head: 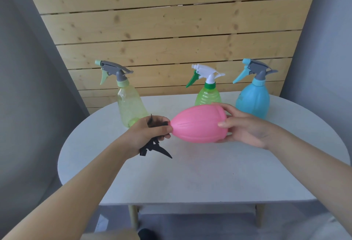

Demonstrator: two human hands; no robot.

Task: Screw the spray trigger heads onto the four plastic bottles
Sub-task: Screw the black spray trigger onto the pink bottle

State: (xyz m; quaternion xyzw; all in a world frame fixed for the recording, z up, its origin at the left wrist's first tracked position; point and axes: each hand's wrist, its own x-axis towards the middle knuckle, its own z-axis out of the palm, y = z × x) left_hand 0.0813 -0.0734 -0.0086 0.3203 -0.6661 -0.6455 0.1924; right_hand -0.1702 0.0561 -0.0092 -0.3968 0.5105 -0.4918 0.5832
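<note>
A pink bottle (200, 124) lies sideways in the air above the white table (200, 173), its neck pointing left. My right hand (245, 129) grips its base. My left hand (150, 133) grips a black spray trigger head (155, 149) at the bottle's neck; the neck itself is hidden by my fingers. Three bottles stand at the back with trigger heads on them: a pale yellow-green bottle (130, 106) on the left, a bright green bottle (208, 95) in the middle, and a blue bottle (253, 99) on the right.
A wooden slat panel (171, 30) leans behind the table. Grey walls rise on both sides. The table's rounded front edge (190, 202) is close to me, with its wooden legs below.
</note>
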